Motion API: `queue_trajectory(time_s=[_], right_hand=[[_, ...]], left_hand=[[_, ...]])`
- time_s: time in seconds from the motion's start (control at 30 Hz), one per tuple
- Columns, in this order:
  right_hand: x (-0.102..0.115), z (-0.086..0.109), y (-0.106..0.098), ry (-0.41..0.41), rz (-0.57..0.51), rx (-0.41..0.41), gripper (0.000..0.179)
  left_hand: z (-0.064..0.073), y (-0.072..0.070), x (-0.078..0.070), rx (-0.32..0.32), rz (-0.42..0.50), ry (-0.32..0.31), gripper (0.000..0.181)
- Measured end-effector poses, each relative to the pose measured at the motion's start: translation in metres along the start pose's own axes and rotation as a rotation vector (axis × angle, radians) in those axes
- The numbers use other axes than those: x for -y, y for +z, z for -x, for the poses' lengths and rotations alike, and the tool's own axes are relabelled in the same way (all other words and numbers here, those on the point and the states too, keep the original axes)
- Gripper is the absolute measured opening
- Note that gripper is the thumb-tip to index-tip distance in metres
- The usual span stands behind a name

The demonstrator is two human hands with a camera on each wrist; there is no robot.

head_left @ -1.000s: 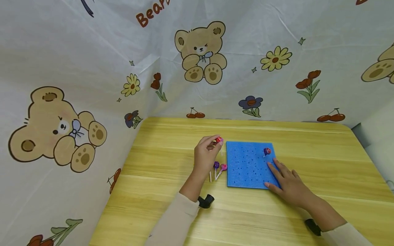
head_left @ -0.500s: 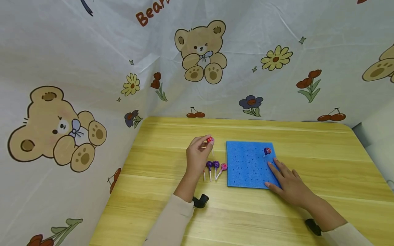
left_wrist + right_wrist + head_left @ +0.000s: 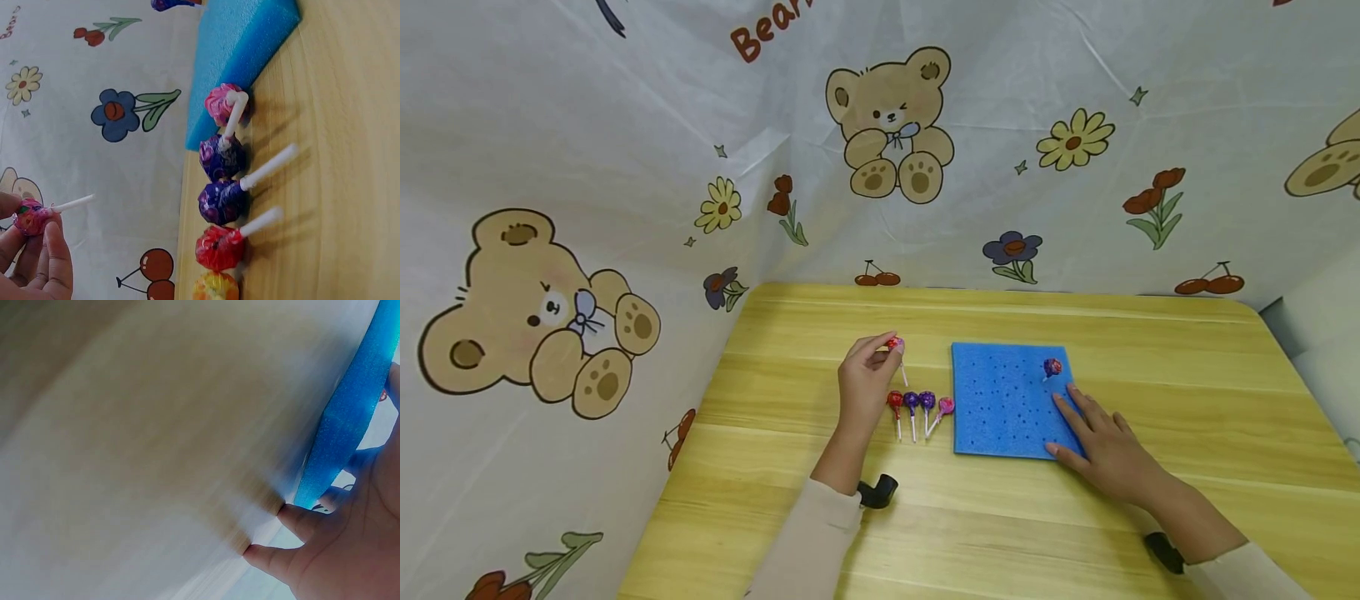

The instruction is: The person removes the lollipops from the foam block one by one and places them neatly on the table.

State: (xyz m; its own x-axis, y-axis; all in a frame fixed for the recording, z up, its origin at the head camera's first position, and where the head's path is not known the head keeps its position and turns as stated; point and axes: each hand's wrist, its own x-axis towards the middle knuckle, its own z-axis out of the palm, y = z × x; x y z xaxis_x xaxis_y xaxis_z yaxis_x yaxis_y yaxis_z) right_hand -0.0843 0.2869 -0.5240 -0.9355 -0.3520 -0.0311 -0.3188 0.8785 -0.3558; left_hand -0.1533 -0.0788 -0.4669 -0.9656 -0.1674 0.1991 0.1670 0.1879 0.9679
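Note:
My left hand (image 3: 863, 383) pinches a pink-and-red wrapped lollipop (image 3: 30, 219) by its candy head, the white stick free. Below it on the table lies a row of lollipops: a red one (image 3: 895, 400), two purple ones (image 3: 222, 201) and a pink one (image 3: 946, 406) beside the foam. A yellow lollipop (image 3: 216, 287) shows at the row's end in the left wrist view; in the head view the left hand hides it. My right hand (image 3: 1105, 446) rests with fingers spread on the right edge of a blue foam block (image 3: 1000, 433) dotted with holes. One dark red-and-purple lollipop (image 3: 1052, 367) stands in the foam.
The wooden table (image 3: 1000, 533) reaches back to a hanging white cloth (image 3: 647, 125) printed with bears and flowers. A black strap piece (image 3: 880, 492) sticks out at my left wrist, another black piece (image 3: 1163, 552) at my right.
My left hand has moved left, away from the foam, with the lollipop still pinched. The red lollipop in the row has come into view. My right hand stays on the foam.

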Motion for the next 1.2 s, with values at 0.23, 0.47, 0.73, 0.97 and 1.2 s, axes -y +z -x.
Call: queue_trajectory(time_s=[0.23, 0.47, 0.73, 0.97, 1.2], right_hand=[[0.000, 0.000, 0.000, -0.002, -0.003, 0.002, 0.084], [-0.001, 0.000, 0.001, 0.001, -0.006, 0.006, 0.085], [-0.002, 0.000, 0.002, 0.002, -0.003, 0.010, 0.085], [-0.002, 0.000, 0.002, 0.000, -0.005, 0.007, 0.085], [-0.002, 0.000, 0.002, 0.001, -0.003, 0.008, 0.085]], left_hand=[[-0.001, -0.015, 0.008, -0.039, -0.005, -0.053, 0.021], [-0.002, -0.029, 0.019, -0.066, -0.001, -0.063, 0.021], [0.000, -0.041, 0.027, -0.056, -0.047, -0.137, 0.021], [0.001, -0.048, 0.033, -0.032, -0.128, -0.219, 0.027], [0.002, -0.054, 0.045, 0.012, -0.193, -0.292, 0.028]])
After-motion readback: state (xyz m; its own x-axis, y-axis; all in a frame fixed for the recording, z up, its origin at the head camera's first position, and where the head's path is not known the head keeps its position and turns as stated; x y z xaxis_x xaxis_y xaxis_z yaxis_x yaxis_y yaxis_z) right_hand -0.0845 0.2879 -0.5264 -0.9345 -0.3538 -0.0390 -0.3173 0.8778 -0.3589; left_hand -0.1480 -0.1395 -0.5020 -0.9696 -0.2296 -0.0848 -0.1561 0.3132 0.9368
